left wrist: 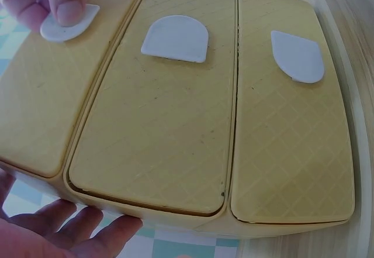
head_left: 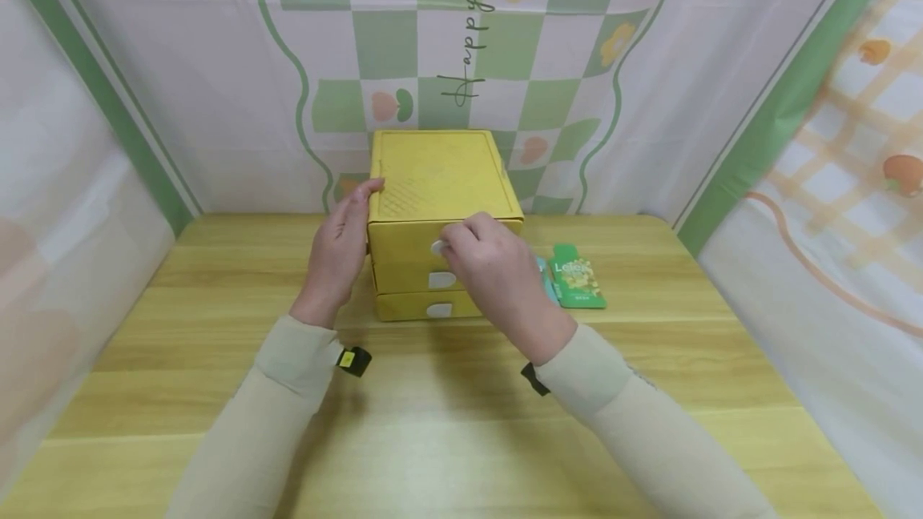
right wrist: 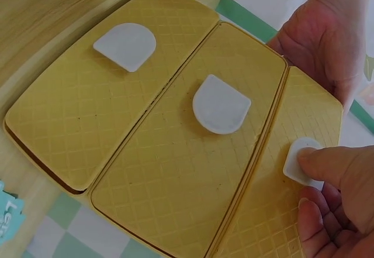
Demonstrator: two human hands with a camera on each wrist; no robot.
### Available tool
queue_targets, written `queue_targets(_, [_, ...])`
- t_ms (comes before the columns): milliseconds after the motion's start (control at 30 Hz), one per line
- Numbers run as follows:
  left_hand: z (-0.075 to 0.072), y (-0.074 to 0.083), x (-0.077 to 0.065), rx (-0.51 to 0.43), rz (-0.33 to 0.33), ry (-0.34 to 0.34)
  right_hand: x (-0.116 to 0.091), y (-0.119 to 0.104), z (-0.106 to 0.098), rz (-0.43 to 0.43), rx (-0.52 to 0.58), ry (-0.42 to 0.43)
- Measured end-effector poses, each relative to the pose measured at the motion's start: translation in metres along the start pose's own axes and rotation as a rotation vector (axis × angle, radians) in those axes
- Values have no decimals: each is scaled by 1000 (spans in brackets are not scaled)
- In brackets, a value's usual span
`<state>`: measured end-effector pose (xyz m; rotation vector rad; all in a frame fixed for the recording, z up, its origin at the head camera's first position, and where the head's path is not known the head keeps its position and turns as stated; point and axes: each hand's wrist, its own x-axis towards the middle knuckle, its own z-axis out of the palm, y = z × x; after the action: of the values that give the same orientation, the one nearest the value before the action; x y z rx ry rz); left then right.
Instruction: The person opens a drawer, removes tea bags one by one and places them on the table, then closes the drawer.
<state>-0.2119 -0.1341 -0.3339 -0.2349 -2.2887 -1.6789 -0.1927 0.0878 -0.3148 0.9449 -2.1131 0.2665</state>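
A small yellow cabinet (head_left: 440,175) with three stacked drawers stands on the table. Each drawer front carries a white rounded pull tab. My right hand (head_left: 497,271) pinches the top drawer's tab (right wrist: 294,170) between thumb and curled fingers. All three drawer fronts sit about level with the cabinet's face in the right wrist view. Along the cabinet's left side lies my left hand (head_left: 339,251), its fingers extended against the wall near the top edge. The middle tab (left wrist: 177,38) and the bottom tab (left wrist: 298,58) are untouched.
Just right of the cabinet, a green packet (head_left: 577,279) lies on the wooden table (head_left: 433,423). A light blue packet (head_left: 546,279) beside it is partly hidden by my right hand. A patterned cloth (head_left: 447,46) hangs right behind the cabinet.
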Motion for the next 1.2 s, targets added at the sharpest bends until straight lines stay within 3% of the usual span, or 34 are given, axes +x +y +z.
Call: queue_targets(1200, [2,-3,1,-20,34,10,-3,3,7,4,15,54])
